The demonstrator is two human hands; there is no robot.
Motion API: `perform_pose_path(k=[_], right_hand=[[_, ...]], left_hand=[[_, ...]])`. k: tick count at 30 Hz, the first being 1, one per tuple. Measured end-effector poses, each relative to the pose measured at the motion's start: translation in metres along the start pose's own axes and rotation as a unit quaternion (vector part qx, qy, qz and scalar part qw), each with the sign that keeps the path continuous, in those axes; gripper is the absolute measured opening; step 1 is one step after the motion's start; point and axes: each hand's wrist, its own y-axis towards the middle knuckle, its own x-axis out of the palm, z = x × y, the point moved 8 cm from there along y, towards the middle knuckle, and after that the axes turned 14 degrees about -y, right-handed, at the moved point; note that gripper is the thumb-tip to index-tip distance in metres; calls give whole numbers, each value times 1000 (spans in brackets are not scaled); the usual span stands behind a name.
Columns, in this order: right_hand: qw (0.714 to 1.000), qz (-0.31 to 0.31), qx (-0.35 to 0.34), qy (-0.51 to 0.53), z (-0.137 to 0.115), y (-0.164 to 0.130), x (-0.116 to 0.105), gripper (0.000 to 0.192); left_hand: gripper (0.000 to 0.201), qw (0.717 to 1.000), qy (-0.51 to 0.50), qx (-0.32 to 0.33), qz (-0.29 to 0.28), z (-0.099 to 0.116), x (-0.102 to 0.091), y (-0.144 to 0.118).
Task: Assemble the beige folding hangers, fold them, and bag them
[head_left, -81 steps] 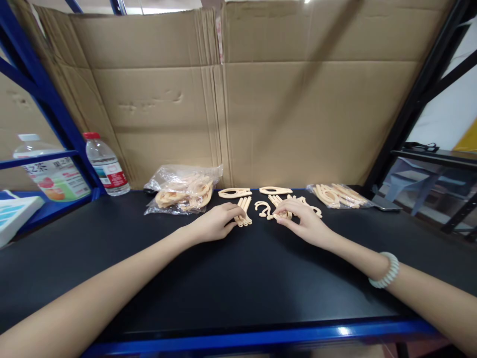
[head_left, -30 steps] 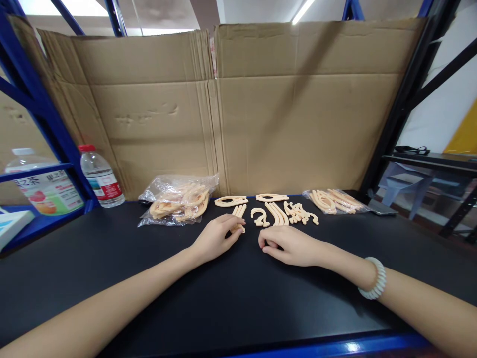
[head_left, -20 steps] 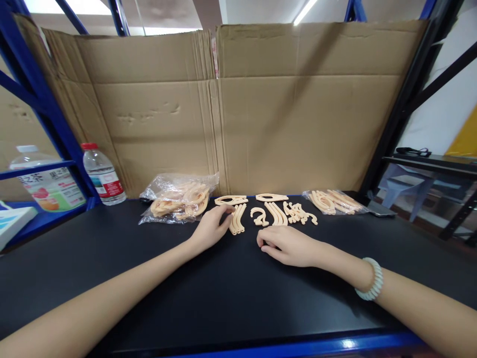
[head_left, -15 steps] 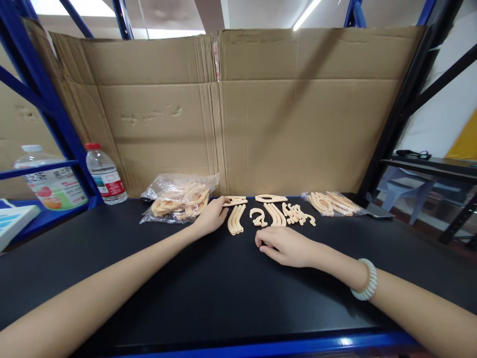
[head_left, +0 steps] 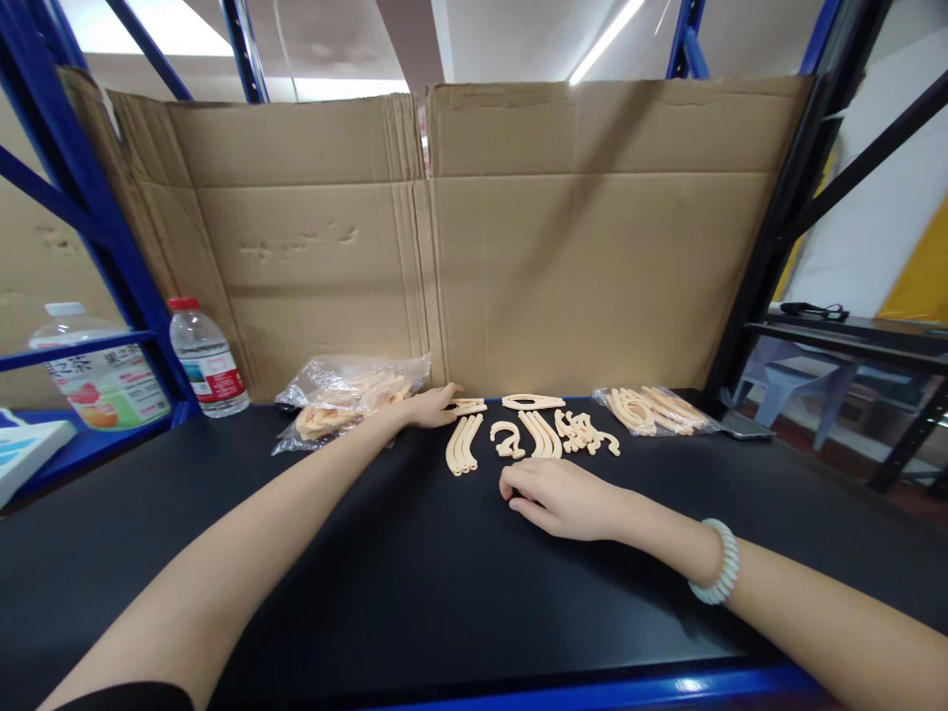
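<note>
My left hand [head_left: 432, 408] reaches to the back of the black table with its fingers stretched out, at the left end of a flat beige hanger piece [head_left: 469, 406]. Whether the fingertips touch that piece is hard to see. My right hand [head_left: 557, 498] rests on the table, fingers loosely curled, with nothing visible in them. Just beyond it lie curved beige hanger arms [head_left: 540, 434] and a loose hanger hook [head_left: 506, 437]. More curved hanger arms [head_left: 463, 444] lie side by side in front of my left hand. A pile of small hanger hooks [head_left: 587, 433] sits to the right.
A second flat hanger piece [head_left: 532, 402] lies at the back. Clear bags of beige parts lie left [head_left: 348, 400] and right [head_left: 656, 410]. A water bottle [head_left: 208, 360] stands at the left by the blue frame. Cardboard [head_left: 607, 247] walls off the back.
My left hand has gone a little farther back and its fingers have straightened. My right hand keeps its place among the parts. The view has tilted slightly upward.
</note>
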Motion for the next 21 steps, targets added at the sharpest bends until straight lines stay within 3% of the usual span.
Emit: perform_pose_path(k=[9, 12, 15, 18, 21], right_hand=[[1000, 0, 0, 0, 0, 0, -3, 9], [1000, 8, 1, 14, 0, -1, -3, 9], [993, 59, 81, 55, 16, 0, -8, 7], [945, 137, 231, 185, 45, -6, -18, 2], [856, 123, 330, 379, 58, -15, -10, 22]], left_hand=[[40, 1000, 1, 27, 11, 6, -3, -4], [43, 998, 12, 34, 49, 19, -12, -8], [46, 993, 19, 47, 110, 44, -22, -20], [50, 985, 17, 71, 157, 81, -22, -43], [51, 980, 0, 112, 162, 123, -6, -75]])
